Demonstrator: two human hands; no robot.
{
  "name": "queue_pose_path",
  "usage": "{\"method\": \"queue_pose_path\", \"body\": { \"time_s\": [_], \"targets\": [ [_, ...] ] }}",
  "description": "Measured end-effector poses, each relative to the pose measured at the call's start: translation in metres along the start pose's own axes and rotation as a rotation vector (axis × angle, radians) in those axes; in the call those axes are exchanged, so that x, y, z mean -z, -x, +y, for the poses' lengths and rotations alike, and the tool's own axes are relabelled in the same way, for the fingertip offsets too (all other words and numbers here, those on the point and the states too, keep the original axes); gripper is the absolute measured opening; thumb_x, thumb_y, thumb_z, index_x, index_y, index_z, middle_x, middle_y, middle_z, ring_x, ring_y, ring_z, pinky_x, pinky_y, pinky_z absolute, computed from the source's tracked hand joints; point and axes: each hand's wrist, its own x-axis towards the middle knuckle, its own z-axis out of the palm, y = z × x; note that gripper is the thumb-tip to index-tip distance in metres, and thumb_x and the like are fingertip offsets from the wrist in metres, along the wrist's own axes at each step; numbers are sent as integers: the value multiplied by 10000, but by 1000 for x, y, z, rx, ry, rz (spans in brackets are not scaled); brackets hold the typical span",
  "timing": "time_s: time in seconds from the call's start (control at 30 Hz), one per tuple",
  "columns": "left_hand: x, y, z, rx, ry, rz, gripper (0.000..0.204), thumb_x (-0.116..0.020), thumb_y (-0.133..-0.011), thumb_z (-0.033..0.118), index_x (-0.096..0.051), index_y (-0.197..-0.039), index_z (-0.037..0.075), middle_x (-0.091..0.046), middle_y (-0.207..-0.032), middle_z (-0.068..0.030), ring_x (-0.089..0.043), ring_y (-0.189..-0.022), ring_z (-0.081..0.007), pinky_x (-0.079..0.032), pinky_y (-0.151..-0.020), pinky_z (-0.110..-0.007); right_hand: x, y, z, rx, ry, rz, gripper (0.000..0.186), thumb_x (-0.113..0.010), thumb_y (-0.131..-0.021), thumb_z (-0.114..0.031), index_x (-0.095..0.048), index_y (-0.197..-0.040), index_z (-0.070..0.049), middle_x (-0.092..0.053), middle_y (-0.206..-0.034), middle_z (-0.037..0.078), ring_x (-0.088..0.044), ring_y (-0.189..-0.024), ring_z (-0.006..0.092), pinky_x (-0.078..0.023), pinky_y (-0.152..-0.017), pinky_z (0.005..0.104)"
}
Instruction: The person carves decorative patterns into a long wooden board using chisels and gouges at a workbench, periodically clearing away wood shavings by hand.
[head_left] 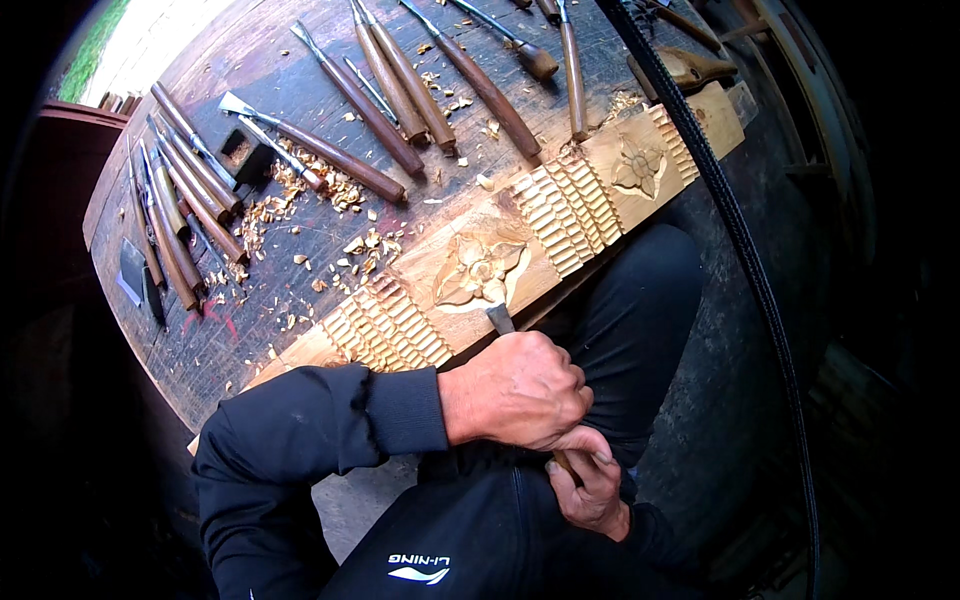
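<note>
A wood carving chisel [501, 319] is in both my hands, its metal blade pointing away from me. My left hand [518, 390] is closed around the shaft, hiding most of it. Just below, my right hand [592, 492] grips the end of the wooden handle, a bit of which shows between the hands. The blade's tip meets the lower edge of a carved flower [482, 270] on a long pale wooden board [410, 258]. Bands of rippled ridges [567, 217] flank this flower, and a second, smaller carved flower [638, 166] lies farther right.
The board lies along the near edge of a dark, worn wooden table [290, 225]. Several wooden-handled chisels [360, 110] are spread beyond it, with more bunched at the left [185, 200]. Wood shavings [270, 215] are scattered between. A black braided cable [720, 190] hangs across the right side.
</note>
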Motion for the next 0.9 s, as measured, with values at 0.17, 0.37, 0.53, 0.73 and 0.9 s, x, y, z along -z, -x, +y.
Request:
{"method": "queue_pose_path", "body": {
  "time_s": [0.17, 0.37, 0.53, 0.73, 0.9],
  "targets": [
    [0, 0, -1, 19, -8, -36, 650, -617, -1050, 649, -659, -707, 99, -639, -655, -62, -710, -659, -283, -570, -601, -393, 3, -10, -6, -4, -19, -1, 408, -728, -871, 102, -728, -1276, 148, -797, -1126, 264, -794, -1028, 383, -612, -934, 406],
    [1, -2, 0, 48, 18, -49, 742, -562, -1054, 687, -699, -675, 64, -704, -658, -127, -757, -689, -324, -597, -606, -423, 1, -10, -6, 9, -13, 20, 402, -744, -865, 98, -735, -1264, 144, -806, -1051, 264, -808, -893, 372, -620, -845, 395],
    [-2, 0, -2, 44, -40, -51, 639, -618, -1045, 637, -656, -695, 105, -630, -644, -56, -716, -657, -269, -568, -600, -387, -3, -16, -3, 55, -2, 52, 354, -765, -924, 39, -751, -1271, 110, -792, -1041, 285, -815, -849, 395, -628, -696, 422],
    [-4, 0, -2, 73, -80, -84, 661, -613, -1042, 655, -647, -668, 111, -619, -622, -57, -713, -638, -267, -559, -581, -385, -11, -17, -1, 57, -33, 82, 344, -768, -897, 73, -747, -1237, 117, -784, -969, 264, -807, -830, 377, -620, -723, 419],
    [-11, 2, -6, 67, -53, 34, 801, -512, -1081, 685, -661, -564, 91, -611, -539, -112, -690, -557, -316, -533, -511, -408, -18, -23, 2, 112, -21, 116, 351, -773, -857, 85, -748, -1206, 106, -779, -888, 227, -784, -731, 354, -584, -679, 414]
  ]
}}
